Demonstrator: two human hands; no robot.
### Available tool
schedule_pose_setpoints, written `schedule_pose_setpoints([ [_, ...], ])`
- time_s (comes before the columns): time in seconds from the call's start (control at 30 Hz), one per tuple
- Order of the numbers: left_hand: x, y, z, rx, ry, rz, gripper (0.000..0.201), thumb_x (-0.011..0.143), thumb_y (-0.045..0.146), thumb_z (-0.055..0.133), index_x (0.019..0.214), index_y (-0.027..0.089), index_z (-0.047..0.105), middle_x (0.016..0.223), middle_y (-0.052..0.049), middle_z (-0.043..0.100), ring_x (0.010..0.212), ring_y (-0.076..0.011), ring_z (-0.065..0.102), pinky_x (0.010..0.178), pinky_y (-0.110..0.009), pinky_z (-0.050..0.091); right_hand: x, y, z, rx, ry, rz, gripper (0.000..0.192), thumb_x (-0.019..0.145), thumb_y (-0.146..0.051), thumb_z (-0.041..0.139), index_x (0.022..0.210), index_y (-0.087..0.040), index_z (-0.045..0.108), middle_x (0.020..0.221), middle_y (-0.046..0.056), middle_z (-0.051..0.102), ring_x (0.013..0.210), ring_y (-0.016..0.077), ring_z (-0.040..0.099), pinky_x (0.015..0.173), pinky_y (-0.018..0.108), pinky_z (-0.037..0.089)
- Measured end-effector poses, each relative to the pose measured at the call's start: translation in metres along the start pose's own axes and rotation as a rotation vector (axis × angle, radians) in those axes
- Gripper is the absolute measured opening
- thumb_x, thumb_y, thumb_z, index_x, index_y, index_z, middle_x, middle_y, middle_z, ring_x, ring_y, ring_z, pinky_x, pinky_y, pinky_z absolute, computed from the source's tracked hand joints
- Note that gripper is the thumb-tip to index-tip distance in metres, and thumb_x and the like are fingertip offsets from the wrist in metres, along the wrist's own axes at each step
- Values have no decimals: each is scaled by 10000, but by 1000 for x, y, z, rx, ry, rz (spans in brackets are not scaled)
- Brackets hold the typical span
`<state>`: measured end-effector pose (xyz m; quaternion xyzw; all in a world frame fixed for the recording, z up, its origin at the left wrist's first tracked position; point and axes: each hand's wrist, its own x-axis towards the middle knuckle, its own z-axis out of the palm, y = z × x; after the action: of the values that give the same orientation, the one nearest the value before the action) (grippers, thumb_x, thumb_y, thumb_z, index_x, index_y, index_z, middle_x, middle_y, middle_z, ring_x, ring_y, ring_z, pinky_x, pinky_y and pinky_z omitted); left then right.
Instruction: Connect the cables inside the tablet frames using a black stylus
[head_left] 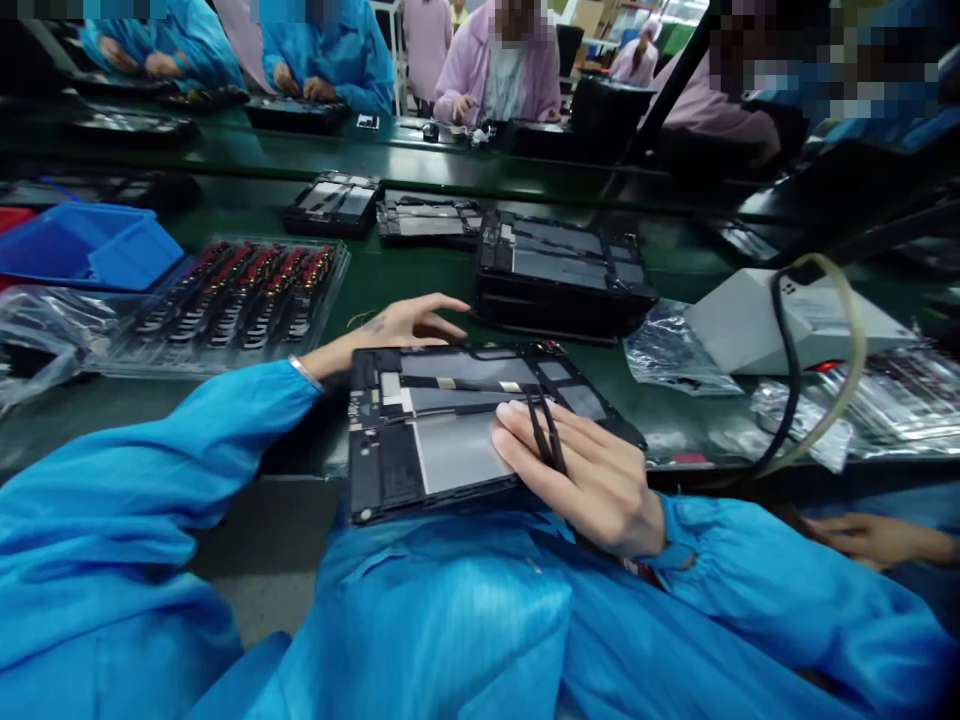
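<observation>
Right hand (592, 475) pinches black tweezers (546, 432) over open tablet chassis (450, 425); left hand (397, 328) empty, fingers spread, steadying far edge. Keep tips light near ribbon cable (457, 384).

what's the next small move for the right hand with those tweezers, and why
Probably tip the tweezers down toward the strip across the open tablet. The right hand lies flat on the panel with the tweezers between its fingers, tips near that strip, while the left hand rests at the tablet's far edge.
</observation>
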<state>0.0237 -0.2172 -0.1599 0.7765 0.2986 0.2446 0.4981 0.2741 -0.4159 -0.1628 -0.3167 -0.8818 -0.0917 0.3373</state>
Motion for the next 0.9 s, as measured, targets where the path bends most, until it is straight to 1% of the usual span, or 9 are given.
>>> schedule_pose_setpoints([
  [0.17, -34, -25, -28, 647, 101, -120, 517, 921, 544, 508, 1202, 158, 708, 1102, -120, 728, 1003, -266, 668, 929, -359, 487, -17, -8, 5, -158, -79, -36, 416, 945, -81, 583, 1335, -197, 669, 1374, 124, 626, 1247, 286, 656, 1087, 445, 557],
  [0.23, -51, -31, -26, 749, 75, -125, 591, 969, 564, 384, 1261, 155, 694, 1183, -145, 680, 1088, -300, 623, 996, -419, 463, -19, -13, 7, -165, -111, -17, 397, 941, -64, 574, 1305, -175, 685, 1359, 142, 642, 1244, 306, 656, 1073, 461, 567],
  [0.33, -72, -37, -8, 779, 91, -148, 654, 987, 604, 300, 1370, 181, 619, 1350, -161, 583, 1265, -350, 506, 1121, -557, 356, -23, -17, 14, -124, -152, -17, 315, 957, -159, 616, 1254, -104, 701, 1331, 196, 663, 1238, 350, 658, 1032, 495, 594],
  [0.43, -88, -33, 15, 692, 138, -207, 654, 977, 633, 318, 1397, 188, 550, 1543, -154, 434, 1420, -375, 366, 1183, -621, 258, -30, -16, 22, -71, -140, -31, 370, 934, -301, 690, 1218, -65, 703, 1293, 228, 686, 1229, 365, 667, 1027, 523, 592],
  [0.5, -97, -21, 26, 546, 164, -258, 690, 932, 663, 419, 1408, 168, 489, 1558, -175, 415, 1443, -379, 357, 1193, -598, 283, -34, -14, 27, -41, -118, -22, 364, 929, -285, 695, 1242, -98, 694, 1305, 210, 686, 1258, 338, 655, 1073, 531, 556],
  [0.6, -111, 10, 37, 155, 192, -370, 814, 833, 610, 644, 1466, 200, 338, 1398, -180, 577, 1271, -351, 572, 1052, -501, 498, -33, -11, 34, -33, -61, -58, 352, 903, -228, 720, 1238, -125, 694, 1306, 197, 688, 1289, 317, 636, 1125, 548, 501],
  [0.7, -123, 44, 40, -212, 382, -404, 874, 773, 477, 793, 1477, 295, 309, 1161, -86, 716, 966, -272, 720, 748, -327, 611, -22, -6, 34, -42, 45, -151, 303, 888, -233, 747, 1164, -115, 710, 1264, 176, 720, 1295, 295, 635, 1158, 538, 468],
  [0.8, -126, 69, 25, -310, 630, -351, 853, 698, 347, 882, 1436, 331, 455, 1031, -4, 751, 783, -179, 722, 595, -194, 581, -7, 6, 28, -4, 182, -251, 196, 904, -269, 728, 1062, -152, 728, 1191, 109, 767, 1303, 242, 635, 1196, 490, 446],
  [0.9, -102, 87, -14, -283, 772, -251, 646, 717, 206, 839, 1316, 283, 610, 1031, 49, 750, 699, -101, 683, 550, -132, 561, 5, 29, 26, 50, 341, -291, 46, 890, -210, 721, 934, -224, 725, 1118, 17, 796, 1241, 150, 675, 1199, 386, 466],
])
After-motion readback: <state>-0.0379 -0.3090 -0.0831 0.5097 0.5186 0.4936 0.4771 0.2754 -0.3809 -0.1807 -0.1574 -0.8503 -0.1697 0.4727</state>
